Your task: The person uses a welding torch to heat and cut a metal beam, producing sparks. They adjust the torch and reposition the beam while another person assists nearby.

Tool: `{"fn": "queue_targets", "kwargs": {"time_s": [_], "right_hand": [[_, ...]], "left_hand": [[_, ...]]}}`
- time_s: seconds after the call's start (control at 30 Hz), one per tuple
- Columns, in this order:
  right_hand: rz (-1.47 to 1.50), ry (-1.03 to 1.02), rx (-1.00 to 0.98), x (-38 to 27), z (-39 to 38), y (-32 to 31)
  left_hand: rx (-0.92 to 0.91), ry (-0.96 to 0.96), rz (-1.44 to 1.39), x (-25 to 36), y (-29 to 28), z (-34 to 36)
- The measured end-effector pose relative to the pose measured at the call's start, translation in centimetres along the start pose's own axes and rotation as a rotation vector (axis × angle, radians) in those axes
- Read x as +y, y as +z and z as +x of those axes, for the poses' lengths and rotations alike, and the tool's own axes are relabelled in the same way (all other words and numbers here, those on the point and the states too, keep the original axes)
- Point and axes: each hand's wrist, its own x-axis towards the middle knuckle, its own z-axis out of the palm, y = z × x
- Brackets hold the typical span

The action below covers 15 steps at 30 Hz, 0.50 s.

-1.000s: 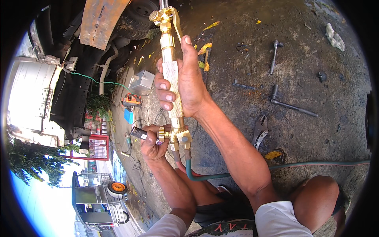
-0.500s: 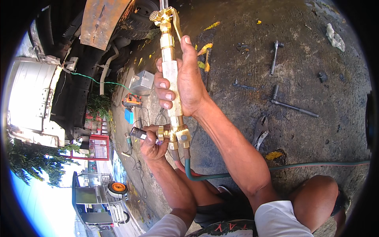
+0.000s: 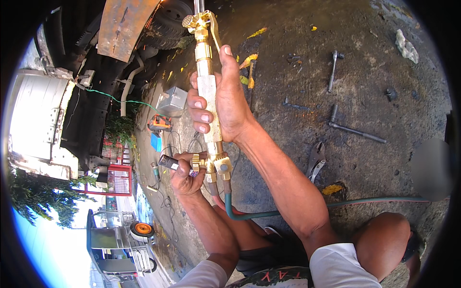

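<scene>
My right hand (image 3: 229, 101) is wrapped round the pale handle of a brass cutting torch (image 3: 207, 93), its thumb lying up along the side near the lever. The torch points away from me, and its tip runs out of view at the top. Below it, my left hand (image 3: 186, 177) is closed around a small dark cylinder (image 3: 168, 162) with a pale label, perhaps a lighter. Those fingers are beside the knurled brass valve knob (image 3: 195, 162); whether they touch it I cannot tell. A green hose (image 3: 254, 215) and a red hose (image 3: 217, 200) leave the torch's lower end.
Ratchet wrenches (image 3: 357, 132) and locking pliers (image 3: 316, 161) lie on the stained concrete at right. A rusty plate (image 3: 122, 31), with orange sparks near its edge, and a truck underside (image 3: 91, 115) are at upper left. The hose crosses beside my knee (image 3: 384, 240).
A blurred grey rounded shape has appeared at the right edge, over the hose. Both hands and the torch hold nearly the same position.
</scene>
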Motion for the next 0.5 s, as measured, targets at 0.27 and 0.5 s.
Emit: {"fn": "queue_targets", "kwargs": {"time_s": [0.27, 0.5], "right_hand": [[-0.577, -0.043, 0.472, -0.6, -1.1, 0.2], [-0.841, 0.001, 0.621, -1.7, -3.0, -3.3]], "left_hand": [[0.241, -0.321, 0.606, 0.6, 2.7, 1.6], [0.103, -0.476, 0.659, -0.4, 5.4, 4.0]]}}
